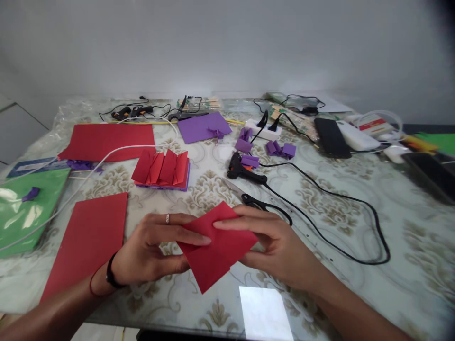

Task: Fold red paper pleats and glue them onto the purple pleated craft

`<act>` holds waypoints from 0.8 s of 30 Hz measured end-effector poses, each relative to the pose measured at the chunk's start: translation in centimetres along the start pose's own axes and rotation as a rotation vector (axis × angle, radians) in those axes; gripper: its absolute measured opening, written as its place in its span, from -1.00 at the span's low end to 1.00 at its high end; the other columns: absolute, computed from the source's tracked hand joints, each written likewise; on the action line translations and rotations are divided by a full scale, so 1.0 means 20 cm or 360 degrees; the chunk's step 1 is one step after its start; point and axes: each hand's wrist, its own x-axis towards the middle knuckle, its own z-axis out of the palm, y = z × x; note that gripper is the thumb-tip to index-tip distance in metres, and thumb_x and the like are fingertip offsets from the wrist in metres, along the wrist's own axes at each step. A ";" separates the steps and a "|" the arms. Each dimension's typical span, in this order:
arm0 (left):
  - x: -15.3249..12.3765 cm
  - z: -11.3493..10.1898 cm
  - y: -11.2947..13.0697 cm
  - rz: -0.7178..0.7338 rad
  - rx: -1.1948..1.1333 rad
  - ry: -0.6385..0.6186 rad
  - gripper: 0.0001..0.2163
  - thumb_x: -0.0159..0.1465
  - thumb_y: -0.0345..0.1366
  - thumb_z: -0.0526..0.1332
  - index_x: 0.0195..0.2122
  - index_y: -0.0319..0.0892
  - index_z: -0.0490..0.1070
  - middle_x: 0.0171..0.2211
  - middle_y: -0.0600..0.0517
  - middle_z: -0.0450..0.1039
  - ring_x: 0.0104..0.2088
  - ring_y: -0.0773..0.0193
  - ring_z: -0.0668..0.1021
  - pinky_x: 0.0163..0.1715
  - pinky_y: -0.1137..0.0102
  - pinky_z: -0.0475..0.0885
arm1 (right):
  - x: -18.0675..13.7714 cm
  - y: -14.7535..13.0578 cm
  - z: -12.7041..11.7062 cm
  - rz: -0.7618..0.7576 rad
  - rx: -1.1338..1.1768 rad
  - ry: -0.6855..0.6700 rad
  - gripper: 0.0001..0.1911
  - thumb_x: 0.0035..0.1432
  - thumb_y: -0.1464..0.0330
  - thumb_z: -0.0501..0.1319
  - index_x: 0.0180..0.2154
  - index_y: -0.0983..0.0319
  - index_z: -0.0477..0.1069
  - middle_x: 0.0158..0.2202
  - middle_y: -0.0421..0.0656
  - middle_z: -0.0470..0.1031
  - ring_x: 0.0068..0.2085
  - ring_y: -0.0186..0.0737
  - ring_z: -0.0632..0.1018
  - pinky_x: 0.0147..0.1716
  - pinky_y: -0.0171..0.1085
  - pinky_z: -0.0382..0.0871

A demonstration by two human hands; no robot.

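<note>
- The left hand (152, 251) pinches the red paper square (216, 246) at its 9 o'clock edge, thumb beneath and fingers on top
- The right hand (273, 246) grips the same square from 3 o'clock, its index finger lying flat across the top face toward 10 o'clock
- The square is held just above the table (355, 227), near its front edge at 6 o'clock, turned with one corner pointing down
- Judging from the finger pressing along the face, a fold is being set; it will likely come out cleaner if the edges are matched before the crease is pressed, working from the middle outward
- The scissors (256, 201) lie just beyond the right hand at 12 o'clock, the glue gun (241, 170) farther on, its black cord (337, 203) looping toward 3 o'clock
- A pleated red stack (161, 168) sits at 11 o'clock; a flat red sheet (88, 241) lies at 9 o'clock beside the left wrist
</note>
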 end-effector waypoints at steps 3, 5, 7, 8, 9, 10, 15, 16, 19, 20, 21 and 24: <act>-0.01 0.00 0.00 -0.0022 0.0072 0.0086 -0.60 0.34 -0.29 0.43 0.18 0.25 0.57 -0.02 0.06 0.71 0.02 0.13 0.71 0.03 0.37 0.61 | 0.00 -0.01 0.00 -0.0018 0.0006 0.0125 -0.52 0.18 0.53 0.40 0.05 -0.07 0.67 -0.17 -0.18 0.66 -0.22 -0.21 0.64 -0.26 -0.29 0.54; -0.02 -0.01 0.00 -0.0040 0.0089 0.0108 -0.61 0.39 -0.26 0.37 0.19 0.32 0.53 -0.01 0.10 0.71 0.05 0.12 0.70 0.06 0.34 0.60 | 0.01 -0.01 0.00 -0.0046 0.0011 0.0190 -0.59 0.21 0.49 0.42 0.01 -0.08 0.69 -0.19 -0.19 0.70 -0.23 -0.22 0.66 -0.27 -0.31 0.56; -0.02 -0.02 0.00 -0.0055 0.0102 0.0106 -0.63 0.42 -0.24 0.34 0.19 0.34 0.52 0.01 0.12 0.70 0.05 0.11 0.70 0.04 0.33 0.61 | 0.01 -0.02 0.00 -0.0066 -0.0002 0.0232 -0.63 0.23 0.48 0.41 -0.01 -0.07 0.70 -0.19 -0.21 0.73 -0.26 -0.25 0.68 -0.27 -0.34 0.57; -0.02 -0.02 0.00 -0.0039 0.0104 0.0108 -0.64 0.42 -0.23 0.33 0.20 0.33 0.53 0.00 0.11 0.70 0.03 0.11 0.71 0.02 0.33 0.61 | 0.01 -0.03 0.00 -0.0074 -0.0012 0.0251 -0.64 0.23 0.48 0.41 -0.03 -0.07 0.71 -0.20 -0.21 0.74 -0.28 -0.26 0.69 -0.28 -0.35 0.58; -0.01 -0.02 0.00 -0.0026 0.0104 0.0117 -0.66 0.43 -0.23 0.33 0.19 0.30 0.54 -0.01 0.09 0.71 0.02 0.12 0.72 0.03 0.32 0.62 | 0.01 -0.03 0.00 -0.0086 -0.0023 0.0272 -0.65 0.23 0.48 0.41 -0.04 -0.06 0.71 -0.22 -0.22 0.74 -0.29 -0.27 0.69 -0.28 -0.36 0.59; -0.01 -0.02 0.01 -0.0020 0.0100 0.0135 -0.68 0.43 -0.24 0.32 0.17 0.27 0.56 -0.03 0.08 0.72 0.00 0.13 0.72 0.04 0.31 0.61 | 0.01 -0.04 0.00 -0.0097 -0.0036 0.0295 -0.66 0.23 0.48 0.41 -0.06 -0.05 0.72 -0.23 -0.22 0.75 -0.30 -0.27 0.70 -0.28 -0.36 0.60; -0.01 -0.01 -0.01 -0.0120 -0.0062 0.0130 -0.74 0.37 -0.26 0.39 0.07 0.14 0.65 0.01 0.00 0.69 -0.04 0.15 0.72 -0.03 0.36 0.62 | 0.01 -0.05 0.01 -0.0155 -0.0117 0.0367 -0.73 0.21 0.49 0.43 -0.13 0.03 0.74 -0.29 -0.22 0.75 -0.34 -0.29 0.71 -0.33 -0.40 0.60; -0.01 -0.01 -0.01 -0.0148 -0.0100 0.0100 -0.70 0.32 -0.26 0.44 0.07 0.11 0.65 0.05 -0.02 0.66 -0.02 0.14 0.71 -0.04 0.36 0.62 | 0.01 -0.05 0.02 -0.0151 -0.0138 0.0359 -0.75 0.20 0.50 0.43 -0.14 0.06 0.74 -0.30 -0.21 0.75 -0.35 -0.30 0.71 -0.34 -0.41 0.59; 0.00 0.01 -0.02 -0.0201 -0.0127 0.0016 -0.63 0.21 -0.27 0.53 0.05 0.06 0.64 0.09 -0.05 0.59 0.01 0.11 0.68 -0.02 0.34 0.60 | 0.01 -0.04 0.03 -0.0170 -0.0179 0.0291 -0.78 0.20 0.53 0.42 -0.16 0.16 0.74 -0.30 -0.18 0.73 -0.34 -0.31 0.70 -0.35 -0.44 0.58; 0.00 0.01 -0.01 -0.0203 -0.0111 0.0012 -0.67 0.22 -0.29 0.52 0.02 0.05 0.66 0.06 -0.04 0.60 -0.02 0.14 0.68 -0.04 0.36 0.60 | 0.01 -0.04 0.03 -0.0186 -0.0188 0.0273 -0.79 0.20 0.53 0.41 -0.16 0.18 0.74 -0.30 -0.17 0.73 -0.34 -0.31 0.71 -0.35 -0.44 0.58; 0.00 0.02 -0.01 -0.0203 -0.0090 0.0032 -0.74 0.25 -0.30 0.49 -0.03 0.04 0.68 0.01 -0.02 0.63 -0.08 0.18 0.69 -0.08 0.39 0.60 | 0.01 -0.04 0.04 -0.0203 -0.0191 0.0264 -0.80 0.20 0.52 0.42 -0.16 0.19 0.73 -0.29 -0.17 0.73 -0.33 -0.31 0.71 -0.33 -0.44 0.58; 0.01 0.03 0.00 -0.0207 0.0024 0.0214 -0.95 0.31 -0.31 0.44 -0.24 0.00 0.71 -0.18 0.05 0.68 -0.25 0.25 0.70 -0.24 0.45 0.57 | 0.01 -0.04 0.04 -0.0224 -0.0163 0.0330 -0.82 0.17 0.48 0.47 -0.16 0.18 0.72 -0.26 -0.17 0.74 -0.28 -0.29 0.72 -0.22 -0.43 0.61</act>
